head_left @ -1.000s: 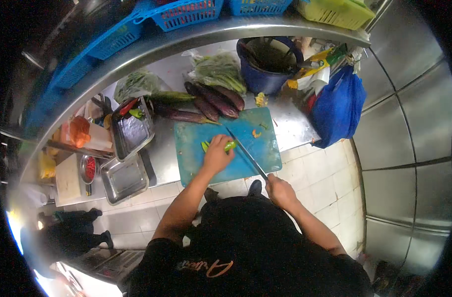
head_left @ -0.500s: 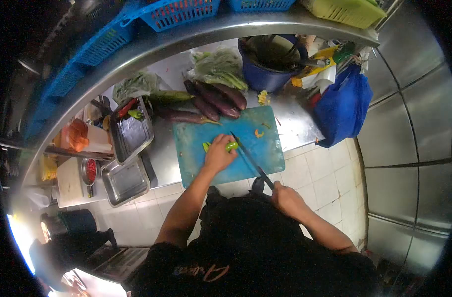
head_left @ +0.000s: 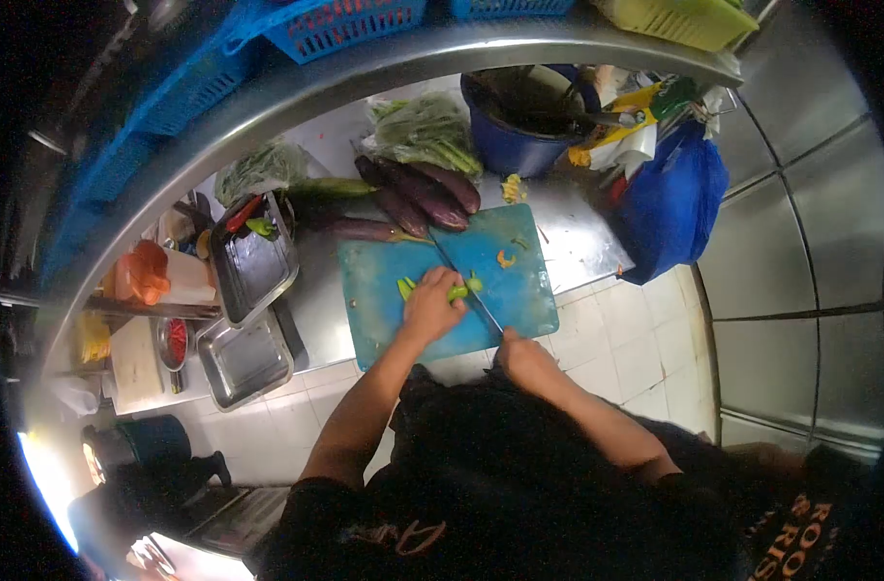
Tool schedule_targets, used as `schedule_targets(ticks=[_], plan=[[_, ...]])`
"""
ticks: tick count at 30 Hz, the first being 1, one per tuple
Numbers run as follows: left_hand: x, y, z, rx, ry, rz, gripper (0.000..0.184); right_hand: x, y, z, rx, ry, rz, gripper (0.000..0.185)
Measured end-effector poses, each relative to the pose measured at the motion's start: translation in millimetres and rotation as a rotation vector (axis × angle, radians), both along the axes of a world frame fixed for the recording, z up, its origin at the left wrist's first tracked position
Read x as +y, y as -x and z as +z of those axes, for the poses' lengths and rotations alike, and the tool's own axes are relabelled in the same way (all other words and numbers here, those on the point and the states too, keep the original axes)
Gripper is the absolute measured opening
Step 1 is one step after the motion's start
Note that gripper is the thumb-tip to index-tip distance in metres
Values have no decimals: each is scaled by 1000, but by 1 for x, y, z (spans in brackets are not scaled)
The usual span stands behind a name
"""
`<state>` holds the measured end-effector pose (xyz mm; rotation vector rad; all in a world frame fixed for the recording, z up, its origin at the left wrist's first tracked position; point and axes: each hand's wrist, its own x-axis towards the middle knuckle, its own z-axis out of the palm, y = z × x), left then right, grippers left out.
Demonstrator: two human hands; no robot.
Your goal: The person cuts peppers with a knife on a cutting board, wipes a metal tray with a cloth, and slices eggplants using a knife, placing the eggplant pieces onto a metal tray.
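On the blue cutting board (head_left: 394,342), my left hand (head_left: 432,307) presses down with curled fingers on a green pepper (head_left: 457,291). My right hand (head_left: 531,366) is wrapped round the handle of a long knife (head_left: 483,310). Its blade lies across the board just right of my left fingers, with the tip near the eggplants. A small green pepper piece (head_left: 475,282) sits on the blade's right side. Other green pieces (head_left: 405,288) lie left of my left hand. Orange scraps (head_left: 505,259) rest on the board's right half.
Purple eggplants (head_left: 423,194) and bagged greens (head_left: 423,131) lie behind the board. Metal trays (head_left: 243,360) stand left; a dark blue bucket (head_left: 519,145) and blue bag (head_left: 674,208) stand right. A metal shelf edge (head_left: 442,60) runs overhead. A person's dark sleeve (head_left: 800,494) appears lower right.
My right hand and the knife have moved left and forward, the blade now passing by the pepper's end. A small piece now lies right of the blade. Dark lettered clothing has appeared at lower right.
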<state>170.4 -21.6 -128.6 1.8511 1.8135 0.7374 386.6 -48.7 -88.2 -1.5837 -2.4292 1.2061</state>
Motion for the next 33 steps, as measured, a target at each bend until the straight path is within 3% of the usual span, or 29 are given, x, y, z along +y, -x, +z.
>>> schedule_targets(ticks=[3,6,12,15,26,33], plan=[[-4,13,-1,101,-221,-200,33,-4,-14,-11,32,28,-16,21],[-9,29,16,378,-264,-410,33,-9,-42,-6,92,33,-44,22],[-16,26,9,172,-215,-293,30,-24,-53,1,68,9,-50,20],[-16,24,5,160,-345,-255,30,-23,-58,2,126,-43,0,19],[-21,22,6,164,-351,-218,28,-13,-57,10,-37,13,90,16],[-23,22,1,171,-389,-212,29,-13,-48,4,-6,-6,129,20]])
